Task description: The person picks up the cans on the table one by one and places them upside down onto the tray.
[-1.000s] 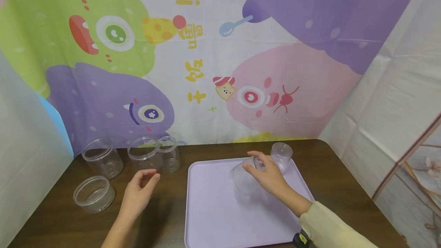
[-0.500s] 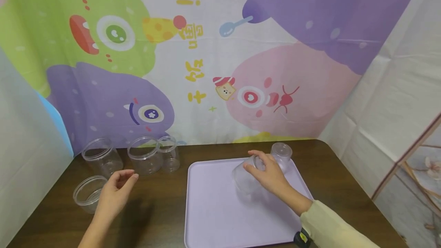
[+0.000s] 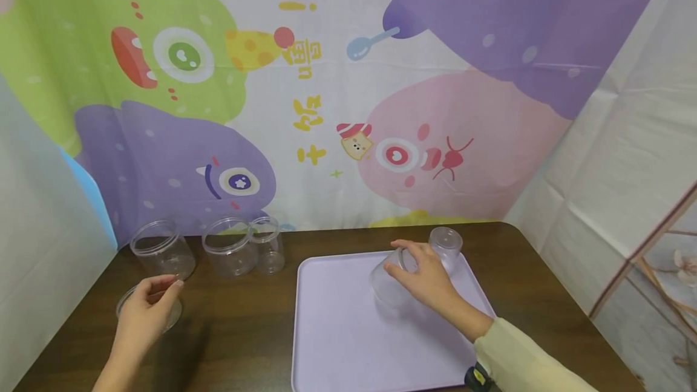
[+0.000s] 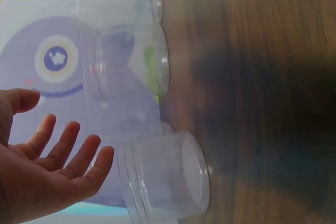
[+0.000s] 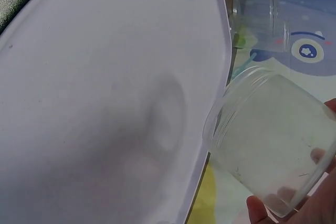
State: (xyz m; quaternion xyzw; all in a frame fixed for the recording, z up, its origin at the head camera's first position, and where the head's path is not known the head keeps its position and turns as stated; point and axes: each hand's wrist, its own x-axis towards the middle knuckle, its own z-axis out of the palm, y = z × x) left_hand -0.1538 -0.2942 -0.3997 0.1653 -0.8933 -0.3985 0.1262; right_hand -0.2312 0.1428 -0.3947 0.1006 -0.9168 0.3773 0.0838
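My right hand (image 3: pixel 427 274) grips a clear plastic jar (image 3: pixel 388 289) by its base end, fingers and thumb spread around it. The jar tilts over the lilac tray (image 3: pixel 348 343), its threaded rim (image 5: pixel 231 103) pointing down in the right wrist view. My left hand (image 3: pixel 143 313) hovers above a short, wide clear jar (image 3: pixel 174 314), covering most of it in the head view. In the left wrist view its fingers (image 4: pixel 68 142) are loosely bent with nothing between them. Behind that hand stands a taller wide jar (image 3: pixel 171 259).
Along the back edge of the brown table (image 3: pixel 239 343) stand another wide clear jar (image 3: pixel 229 256) and a narrow one (image 3: pixel 269 253), side by side. A small clear jar (image 3: pixel 446 250) is at the tray's back right corner. A cartoon-printed cloth (image 3: pixel 327 198) hangs behind.
My left hand has moved left, from in front of the back jars to above the short jar. My right hand holds its jar in nearly the same place, tilted slightly more.
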